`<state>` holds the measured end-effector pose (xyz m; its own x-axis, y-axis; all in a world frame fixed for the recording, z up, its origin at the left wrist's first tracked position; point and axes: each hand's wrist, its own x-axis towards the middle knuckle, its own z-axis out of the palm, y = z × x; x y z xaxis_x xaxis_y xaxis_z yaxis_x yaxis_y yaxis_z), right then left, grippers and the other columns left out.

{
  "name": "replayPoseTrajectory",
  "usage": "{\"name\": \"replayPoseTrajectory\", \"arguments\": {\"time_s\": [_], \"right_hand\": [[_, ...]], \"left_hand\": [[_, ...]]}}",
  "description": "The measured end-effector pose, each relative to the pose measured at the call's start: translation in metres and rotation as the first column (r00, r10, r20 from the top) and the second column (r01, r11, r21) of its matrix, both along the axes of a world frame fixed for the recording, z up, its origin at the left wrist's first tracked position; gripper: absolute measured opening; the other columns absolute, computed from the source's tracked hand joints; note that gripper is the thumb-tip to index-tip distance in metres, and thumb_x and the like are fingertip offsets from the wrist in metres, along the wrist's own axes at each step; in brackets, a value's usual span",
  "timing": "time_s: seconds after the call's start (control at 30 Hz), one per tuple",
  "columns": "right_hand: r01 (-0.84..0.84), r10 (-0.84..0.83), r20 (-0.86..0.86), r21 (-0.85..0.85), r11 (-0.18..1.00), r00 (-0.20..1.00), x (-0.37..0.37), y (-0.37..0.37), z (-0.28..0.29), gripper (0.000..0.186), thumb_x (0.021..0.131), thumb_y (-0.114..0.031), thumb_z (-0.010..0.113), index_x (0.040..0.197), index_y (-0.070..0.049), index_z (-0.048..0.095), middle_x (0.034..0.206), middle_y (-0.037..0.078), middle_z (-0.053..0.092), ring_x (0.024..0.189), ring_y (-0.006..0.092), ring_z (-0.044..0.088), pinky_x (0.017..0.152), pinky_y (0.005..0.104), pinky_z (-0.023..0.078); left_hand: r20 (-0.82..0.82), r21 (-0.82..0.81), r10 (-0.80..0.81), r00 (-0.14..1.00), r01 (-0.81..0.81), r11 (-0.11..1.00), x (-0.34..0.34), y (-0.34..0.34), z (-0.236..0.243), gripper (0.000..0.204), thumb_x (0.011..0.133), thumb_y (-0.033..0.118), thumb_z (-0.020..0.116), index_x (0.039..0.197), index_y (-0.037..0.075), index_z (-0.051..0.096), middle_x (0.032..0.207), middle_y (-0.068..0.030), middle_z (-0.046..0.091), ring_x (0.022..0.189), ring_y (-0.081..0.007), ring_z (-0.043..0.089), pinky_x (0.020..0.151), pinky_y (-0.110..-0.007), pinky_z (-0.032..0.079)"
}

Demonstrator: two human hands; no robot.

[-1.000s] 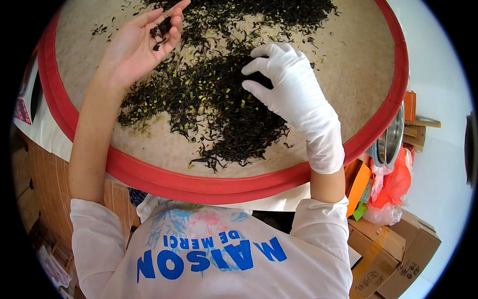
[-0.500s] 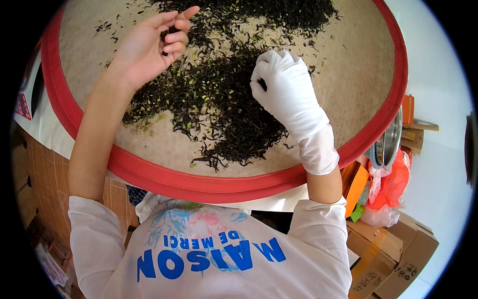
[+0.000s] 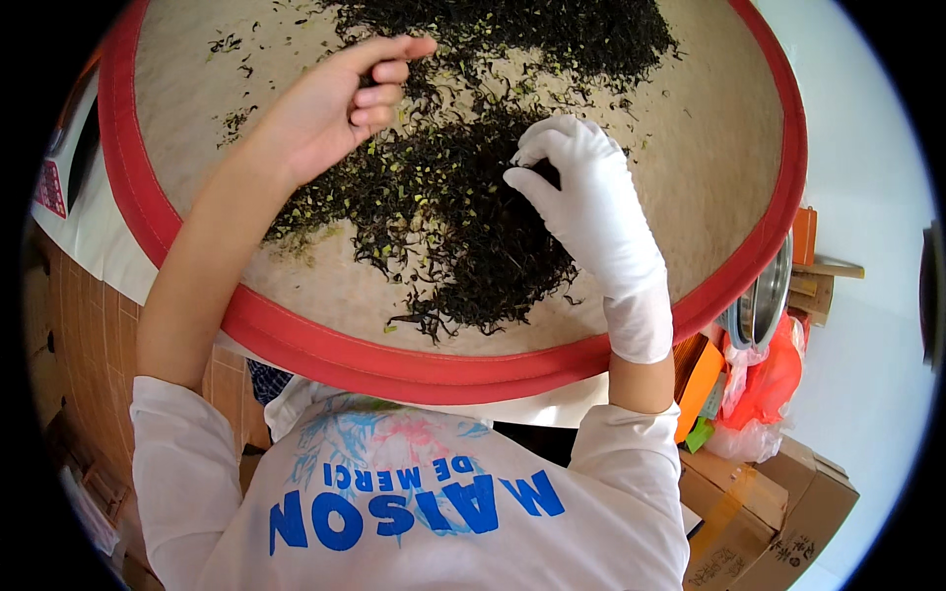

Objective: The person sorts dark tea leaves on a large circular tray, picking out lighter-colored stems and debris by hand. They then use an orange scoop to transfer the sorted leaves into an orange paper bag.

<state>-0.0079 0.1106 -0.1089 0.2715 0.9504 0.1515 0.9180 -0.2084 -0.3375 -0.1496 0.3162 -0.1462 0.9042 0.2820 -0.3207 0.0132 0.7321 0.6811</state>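
Observation:
Dark, twisted tea leaves (image 3: 424, 212) mixed with yellow-green bits lie spread over a large round tray (image 3: 325, 305) with a pale woven face and a red cloth rim. My bare left hand (image 3: 340, 113) hovers over the leaves, palm turned up. Its fingers curl inward over a few dark leaves, mostly hidden, while the index finger points out. My right hand (image 3: 576, 187), in a white glove, is down at the right side of the near pile. Its thumb and fingertips pinch together at the leaves; the small piece between them is hard to see.
A second, denser heap of dark leaves (image 3: 591, 34) lies at the tray's far side. Right of the tray are a metal basin (image 3: 764, 300), a red plastic bag (image 3: 774, 379), an orange box (image 3: 698, 384) and cardboard boxes (image 3: 788, 502). A white wall rises at the right.
My left hand has moved right and slightly nearer, its fingers now curled further over the leaves in its palm. My right hand has shifted slightly right and nearer, with thumb and fingertips still at the pile.

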Motion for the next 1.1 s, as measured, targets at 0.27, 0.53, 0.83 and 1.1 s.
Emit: {"name": "replayPoseTrajectory", "arguments": {"time_s": [0.27, 0.53, 0.83, 1.1], "right_hand": [[0.057, -0.023, -0.368, 0.082, 0.995, 0.930, -0.011, 0.002, 0.012, 0.015, 0.077, -0.011, 0.074, 0.083, -0.002, 0.063, 0.082, 0.013, 0.062, 0.083, 0.0317, 0.059, 0.077, 0.0381, 0.048], [0.107, -0.057, -0.391, 0.107, 0.988, 0.919, -0.016, 0.002, 0.012, 0.015, 0.077, -0.010, 0.075, 0.083, -0.001, 0.064, 0.081, 0.012, 0.062, 0.080, 0.0296, 0.060, 0.073, 0.0366, 0.049], [-0.016, 0.011, -0.297, -0.013, 1.000, 0.955, -0.013, -0.002, 0.019, 0.015, 0.077, -0.011, 0.074, 0.085, -0.002, 0.066, 0.084, 0.010, 0.064, 0.083, 0.0275, 0.062, 0.077, 0.0349, 0.049], [0.211, -0.224, -0.274, -0.074, 0.975, 0.935, 0.009, -0.014, 0.040, 0.011, 0.080, -0.010, 0.070, 0.089, -0.004, 0.070, 0.081, 0.012, 0.067, 0.083, 0.0265, 0.066, 0.074, 0.0343, 0.051]], "left_hand": [[-0.057, 0.686, -0.217, 0.975, 0.196, 0.701, 0.003, -0.036, 0.002, 0.016, 0.089, 0.021, 0.069, 0.092, 0.006, 0.066, 0.071, 0.0077, 0.055, 0.059, 0.0010, 0.041, 0.053, -0.017, 0.033], [-0.148, 0.759, -0.184, 0.972, 0.230, 0.609, -0.001, -0.041, 0.013, 0.014, 0.089, 0.020, 0.070, 0.088, 0.006, 0.067, 0.063, 0.0113, 0.041, 0.059, 0.0004, 0.033, 0.053, -0.018, 0.027], [-0.091, 0.761, -0.044, 0.995, 0.098, 0.641, 0.002, -0.037, -0.001, 0.017, 0.091, 0.024, 0.067, 0.094, 0.007, 0.067, 0.064, 0.0120, 0.043, 0.054, 0.0011, 0.030, 0.048, -0.019, 0.025], [-0.023, 0.375, -0.001, 1.000, 0.010, 0.927, -0.005, -0.014, 0.017, 0.019, 0.097, 0.029, 0.051, 0.088, 0.014, 0.048, 0.066, 0.0092, 0.029, 0.052, -0.0002, 0.024, 0.043, -0.017, 0.020]]}}
